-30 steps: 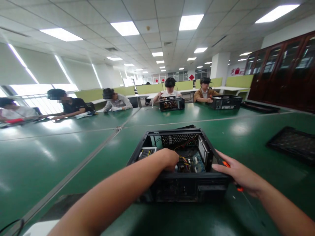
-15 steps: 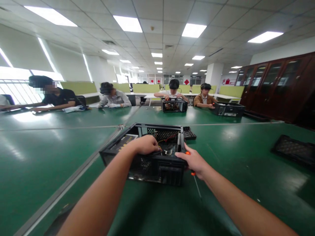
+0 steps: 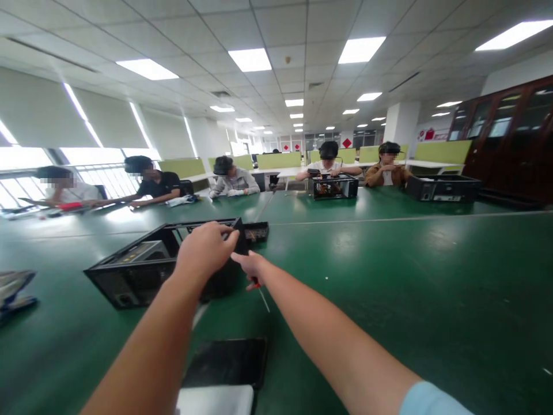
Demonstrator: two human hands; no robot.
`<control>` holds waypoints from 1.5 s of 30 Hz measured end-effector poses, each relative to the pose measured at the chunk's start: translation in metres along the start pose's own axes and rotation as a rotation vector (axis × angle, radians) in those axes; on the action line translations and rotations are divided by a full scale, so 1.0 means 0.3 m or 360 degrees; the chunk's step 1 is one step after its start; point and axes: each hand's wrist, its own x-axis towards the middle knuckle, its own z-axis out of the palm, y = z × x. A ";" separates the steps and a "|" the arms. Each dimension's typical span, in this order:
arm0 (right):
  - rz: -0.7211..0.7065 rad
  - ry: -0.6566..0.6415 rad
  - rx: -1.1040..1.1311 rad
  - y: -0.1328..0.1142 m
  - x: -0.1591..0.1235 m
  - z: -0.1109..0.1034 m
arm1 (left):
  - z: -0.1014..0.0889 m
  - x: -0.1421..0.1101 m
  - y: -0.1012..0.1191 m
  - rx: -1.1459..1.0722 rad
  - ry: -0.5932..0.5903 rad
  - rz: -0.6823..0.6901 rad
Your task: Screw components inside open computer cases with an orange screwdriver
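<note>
On the green table stands a black computer case [image 3: 151, 274], its upper side uncovered, with a power supply [image 3: 144, 253] showing inside. My left hand [image 3: 207, 245] is over the right part of the case, its fingers curled at the case's edge and partly hidden. Just right of it, my right hand [image 3: 253, 268] is at the case's right side with the index finger pointing toward it. Its other fingers are closed around a screwdriver [image 3: 263, 300] with an orange handle, whose shaft points down toward the table.
A black part [image 3: 257, 231] lies behind the case. Nearer me are a dark flat panel [image 3: 228, 360] and a silvery flat object [image 3: 216, 399]. A bag-like thing [image 3: 15, 294] is at far left. Across the table, several people sit, two behind computer cases [image 3: 332, 187].
My view has swung right, and the case now appears farther left and turned. My left hand has gone from inside the case to its right edge. The screwdriver stays in my right hand.
</note>
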 end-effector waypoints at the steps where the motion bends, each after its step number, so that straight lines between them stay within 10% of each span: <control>1: 0.0083 0.0002 0.0016 0.015 -0.011 -0.013 | -0.001 -0.007 0.029 -0.0112 0.0025 0.0042; 5: 0.0310 0.0032 0.0152 0.087 -0.118 -0.179 | 0.059 -0.042 0.209 -0.0624 0.0035 0.0127; 9: 0.0313 0.0085 0.0464 0.200 -0.355 -0.509 | 0.262 -0.210 0.480 -0.1104 -0.0056 0.0154; 14: 0.0025 0.0215 0.0926 0.426 -0.764 -0.983 | 0.563 -0.470 0.755 -0.1608 -0.0384 0.0161; 18: -0.0411 0.0384 0.1261 0.520 -0.947 -1.192 | 0.630 -0.521 0.870 -0.1807 -0.0704 0.0237; 29: -0.0730 0.0563 0.1538 0.545 -0.869 -1.074 | 0.583 -0.579 0.962 -0.1874 -0.1348 0.0648; 45: -0.0529 0.0758 0.0695 0.589 -0.873 -1.045 | 0.689 -0.493 0.850 -0.2457 -0.0808 -0.0556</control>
